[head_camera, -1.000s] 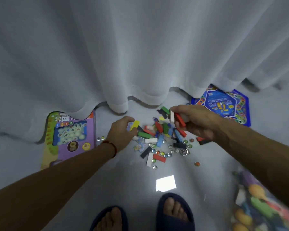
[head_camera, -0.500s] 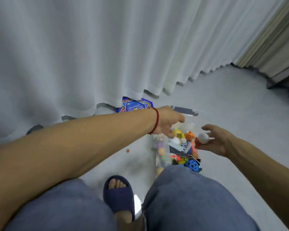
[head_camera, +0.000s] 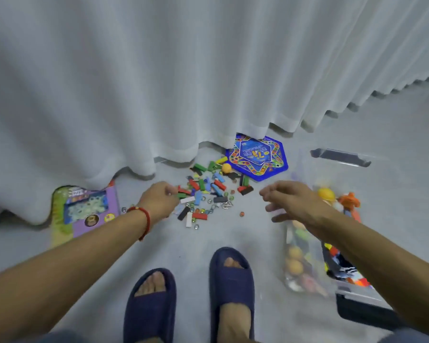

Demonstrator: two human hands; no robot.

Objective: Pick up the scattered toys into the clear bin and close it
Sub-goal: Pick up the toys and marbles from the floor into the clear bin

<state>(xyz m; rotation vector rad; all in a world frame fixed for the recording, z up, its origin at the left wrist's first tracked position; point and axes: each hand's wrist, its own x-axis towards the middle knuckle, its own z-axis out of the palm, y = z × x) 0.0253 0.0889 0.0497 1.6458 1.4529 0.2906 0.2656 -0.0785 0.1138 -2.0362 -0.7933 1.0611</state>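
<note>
A pale grey floor (head_camera: 233, 233) runs up to a white curtain (head_camera: 183, 82) that hangs to the ground along the far side. The scattered toys (head_camera: 203, 194) lie in a loose pile on the floor just in front of the curtain hem: small coloured blocks in red, green, blue, black and white, glass marbles among them, a metal ring puzzle (head_camera: 226, 205) at the near right edge, and a yellow ball (head_camera: 226, 167) at the far side. The clear bin (head_camera: 315, 243) stands on the floor to the right of the pile, open at the top and already holding mixed toys; an orange figure (head_camera: 348, 201) sticks up inside it.

The left hand (head_camera: 159, 201), with a red cord bracelet (head_camera: 144, 222) at the wrist, is down at the left edge of the pile, its fingers curled in among the blocks; whether they have hold of a piece cannot be told. The right hand (head_camera: 292, 201) hovers between the pile and the bin, fingers spread loosely and holding nothing.

A blue star-shaped game board (head_camera: 258, 157) lies flat beyond the pile, partly under the curtain. A purple and green toy box (head_camera: 84, 211) lies to the left. Two feet in dark blue slippers (head_camera: 230, 288) stand nearest the viewer.
</note>
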